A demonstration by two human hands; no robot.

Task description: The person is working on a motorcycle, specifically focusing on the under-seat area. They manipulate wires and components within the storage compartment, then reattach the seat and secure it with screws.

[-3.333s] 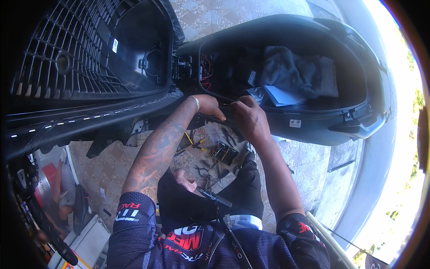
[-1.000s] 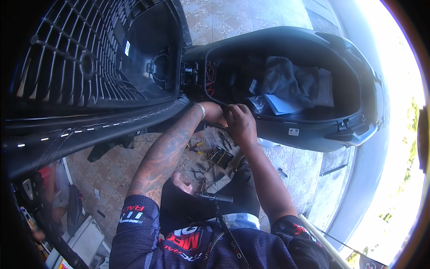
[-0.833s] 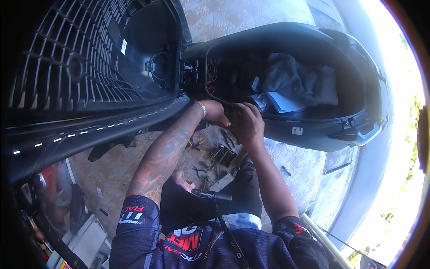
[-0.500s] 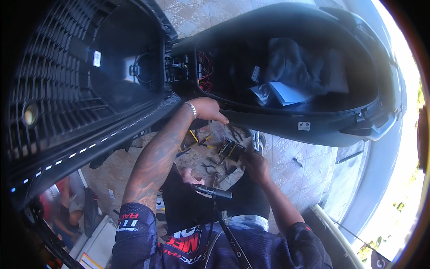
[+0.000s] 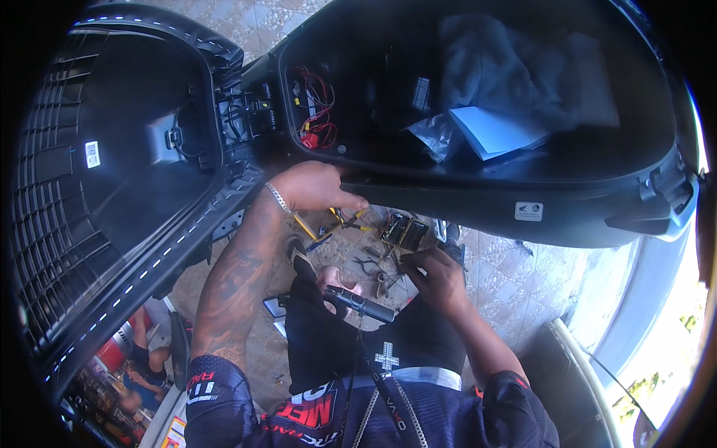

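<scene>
A scooter stands across the view with its seat (image 5: 127,112) raised at the left, showing the underside. My left hand (image 5: 317,187) is closed against the body panel just below the rim of the storage compartment (image 5: 478,178); its thumb points right, and the other fingers are mostly hidden. Lower and to the right, my right hand (image 5: 439,280) is closed in a pinch, and whatever lies between its fingertips is too small to tell. Just beyond it on the floor lies an open dark tool case (image 5: 404,231). Yellow-handled pliers (image 5: 349,219) lie left of the case.
Red wires (image 5: 317,112) with connectors sit in the compartment's left end. Further right in it are a white paper (image 5: 497,133), a clear plastic bag (image 5: 433,138) and dark cloth (image 5: 500,67). Another person (image 5: 146,373) is at the lower left. Several loose tools lie on the tiled floor.
The whole view has shifted, so the compartment and its wires look larger. My right hand has drawn back a little from the tool case. The left hand stays by the compartment rim.
</scene>
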